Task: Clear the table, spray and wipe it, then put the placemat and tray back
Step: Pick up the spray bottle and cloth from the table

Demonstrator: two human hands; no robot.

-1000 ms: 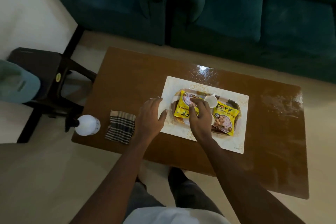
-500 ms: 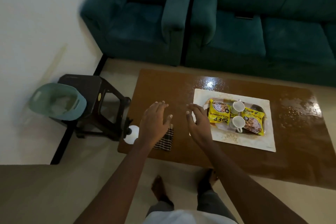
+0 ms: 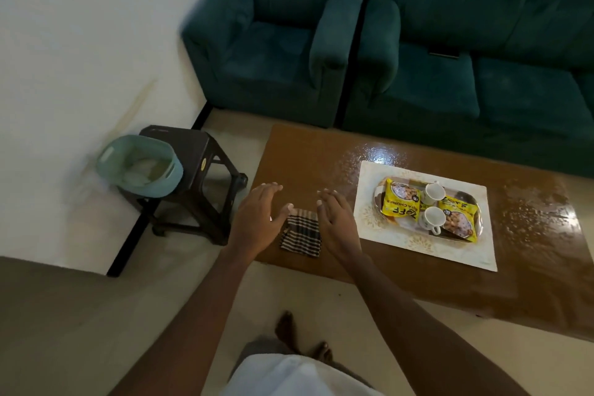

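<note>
Bare feet point(image 3: 286, 328) stand on the pale floor at the near edge of the table point(image 3: 321, 164). Both forearms reach out over its left end. The left hand point(image 3: 257, 219) and right hand point(image 3: 337, 225) hover with fingers straight and spread, gripping nothing. Between them a folded checked cloth point(image 3: 300, 236) lies flat on the table, its left edge hidden by the left hand. Further right lies the white placemat point(image 3: 418, 244), and on it stands the tray point(image 3: 463, 194), which carries two yellow packets point(image 3: 400, 202) and two white cups point(image 3: 434, 193). The brown top glistens with wet speckles around the mat. Left of the table a dark stool point(image 3: 199, 151) bears a teal basin point(image 3: 141, 167) – beyond stand the green sofas point(image 3: 450, 58)
</note>
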